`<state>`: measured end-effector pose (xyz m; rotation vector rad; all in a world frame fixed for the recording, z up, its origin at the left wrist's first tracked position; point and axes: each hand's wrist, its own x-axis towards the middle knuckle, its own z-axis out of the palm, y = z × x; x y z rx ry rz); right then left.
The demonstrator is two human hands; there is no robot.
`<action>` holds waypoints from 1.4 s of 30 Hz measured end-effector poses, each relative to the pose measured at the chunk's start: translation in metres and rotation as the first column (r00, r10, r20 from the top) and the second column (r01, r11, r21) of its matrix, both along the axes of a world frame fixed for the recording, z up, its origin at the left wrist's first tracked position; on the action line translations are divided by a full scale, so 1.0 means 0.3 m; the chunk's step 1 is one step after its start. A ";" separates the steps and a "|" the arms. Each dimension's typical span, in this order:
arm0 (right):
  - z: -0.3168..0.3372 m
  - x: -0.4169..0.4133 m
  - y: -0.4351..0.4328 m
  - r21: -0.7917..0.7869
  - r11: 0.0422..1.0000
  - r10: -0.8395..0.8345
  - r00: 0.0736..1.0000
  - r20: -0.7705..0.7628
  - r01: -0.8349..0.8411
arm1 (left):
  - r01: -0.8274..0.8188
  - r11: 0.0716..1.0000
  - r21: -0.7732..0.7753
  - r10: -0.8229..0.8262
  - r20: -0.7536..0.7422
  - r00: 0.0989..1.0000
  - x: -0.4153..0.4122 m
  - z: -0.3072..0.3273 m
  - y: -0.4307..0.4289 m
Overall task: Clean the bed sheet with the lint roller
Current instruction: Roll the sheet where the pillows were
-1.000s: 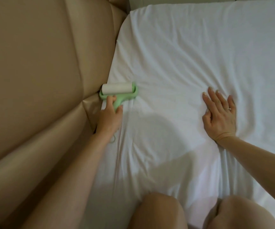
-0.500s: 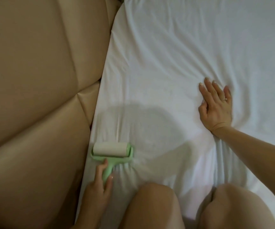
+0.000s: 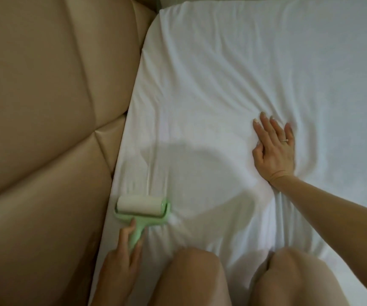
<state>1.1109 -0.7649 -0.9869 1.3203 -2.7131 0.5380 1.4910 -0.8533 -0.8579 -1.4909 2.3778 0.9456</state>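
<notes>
Your left hand [image 3: 120,259] grips the green handle of the lint roller [image 3: 141,209], whose white roll lies on the bed sheet [image 3: 222,74] close to its left edge, beside the tan padded headboard [image 3: 45,107]. Your right hand [image 3: 274,149] presses flat on the sheet, fingers straight, creases gathering at the wrist. Your knees [image 3: 191,272] seem to rest on the sheet.

the roller [image 3: 142,208] handle's lower end is hidden inside the left hand [image 3: 121,258]. its forearm [image 3: 108,292] is cut off at 7 o'clock, the knees [image 3: 191,277] at 6, the right arm [image 3: 332,206] at 4, the sheet [image 3: 244,74] at 3.
</notes>
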 end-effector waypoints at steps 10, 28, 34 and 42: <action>0.026 0.010 0.001 0.012 1.000 0.005 1.000 0.003 -0.006 | 0.016 1.000 -0.003 -0.016 -0.185 0.983 -0.139 0.079 0.146; 0.060 -0.087 0.012 0.200 0.942 -0.286 0.957 0.051 0.271 | 0.106 0.994 0.000 -0.105 -0.107 0.989 -1.076 -0.070 -0.241; 0.057 -0.099 0.006 0.182 0.939 -0.308 0.949 0.061 0.293 | 0.211 0.977 -0.022 -0.209 0.066 0.976 -0.821 -0.047 -0.065; 0.101 -0.131 -0.067 -0.035 0.939 -0.337 0.938 0.085 0.341 | 0.337 0.913 -0.229 -0.323 0.096 0.941 -0.553 -0.073 0.074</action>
